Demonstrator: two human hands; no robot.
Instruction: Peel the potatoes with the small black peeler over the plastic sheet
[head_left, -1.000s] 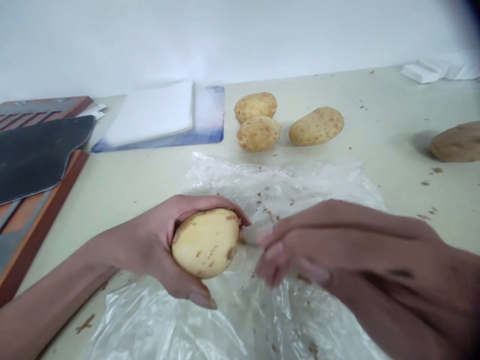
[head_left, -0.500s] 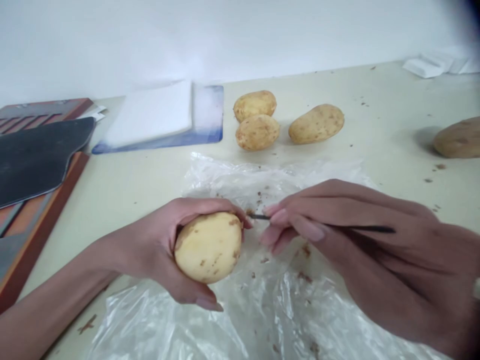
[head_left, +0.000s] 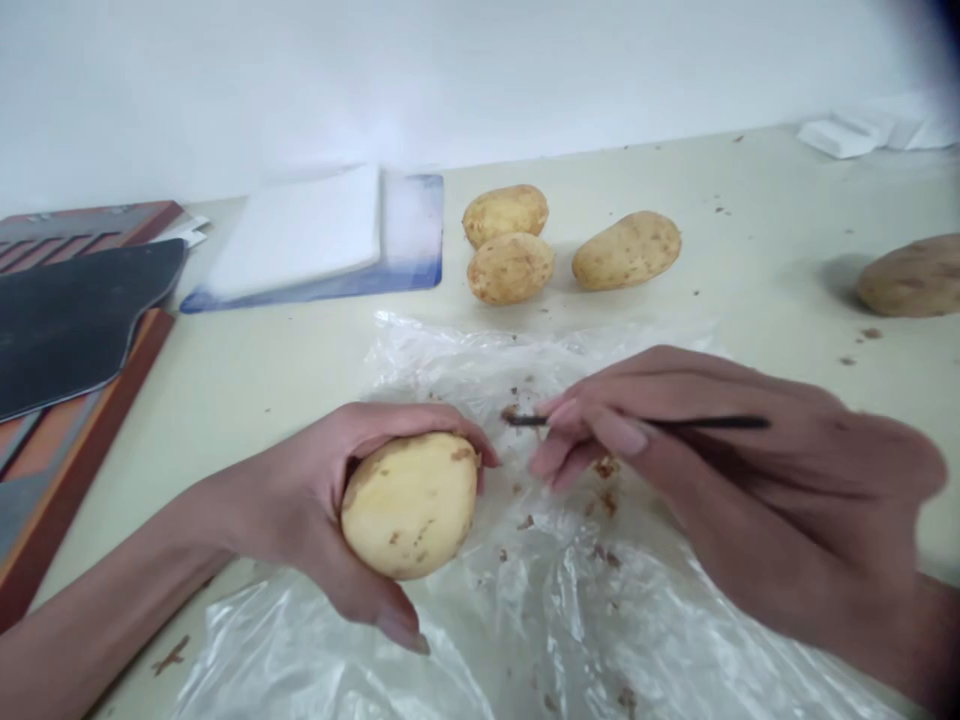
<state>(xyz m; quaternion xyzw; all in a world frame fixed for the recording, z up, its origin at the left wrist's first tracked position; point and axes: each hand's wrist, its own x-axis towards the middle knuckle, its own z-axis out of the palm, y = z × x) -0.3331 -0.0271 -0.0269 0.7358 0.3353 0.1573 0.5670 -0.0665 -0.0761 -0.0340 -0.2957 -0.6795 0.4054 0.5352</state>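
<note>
A pale yellow potato (head_left: 411,508) with brown specks rests in my left hand (head_left: 315,510), fingers curled over its top and far side, thumb below it. Like a pencil, a thin dark stick-like tool (head_left: 716,423) is pinched between the thumb and fingers of my right hand (head_left: 720,470). Its tip, with a brown bit on it, points left toward the potato, a short gap away. Beneath both hands spreads a clear plastic sheet or bag (head_left: 525,620) strewn with brown scraps.
Behind the plastic lie three more potatoes (head_left: 626,250), with a darker one (head_left: 911,278) at the far right. A white pad (head_left: 300,230) sits on a blue-edged board (head_left: 412,270). To the left is a black sheet (head_left: 75,320) over a reddish-brown frame (head_left: 97,460). White paper pieces (head_left: 840,138) lie back right.
My right hand has lifted slightly, and the tool's tip has drawn a little away from the potato. My left hand still holds the potato, slightly lower and further left in view.
</note>
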